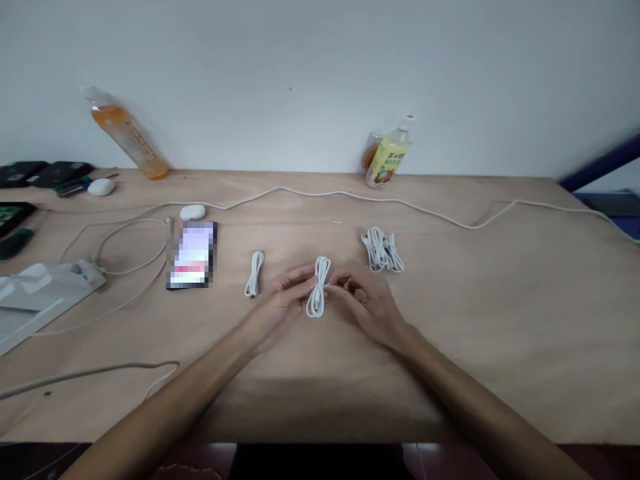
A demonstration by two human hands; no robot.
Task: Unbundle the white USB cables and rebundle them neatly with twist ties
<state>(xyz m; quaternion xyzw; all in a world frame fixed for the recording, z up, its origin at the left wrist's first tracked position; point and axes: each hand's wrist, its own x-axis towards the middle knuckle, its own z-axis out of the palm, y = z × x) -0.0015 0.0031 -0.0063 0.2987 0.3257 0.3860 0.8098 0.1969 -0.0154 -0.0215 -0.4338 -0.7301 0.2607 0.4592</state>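
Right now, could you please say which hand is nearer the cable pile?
Right: the right hand is in front and left of the pile; the left hand is farther left, holding a cable.

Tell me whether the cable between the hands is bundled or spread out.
Bundled: the white cable forms loops at both ends, narrowing midway, between the left hand and right hand.

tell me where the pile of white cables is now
In the head view, the pile of white cables lies on the table, right of centre, just beyond the right hand.
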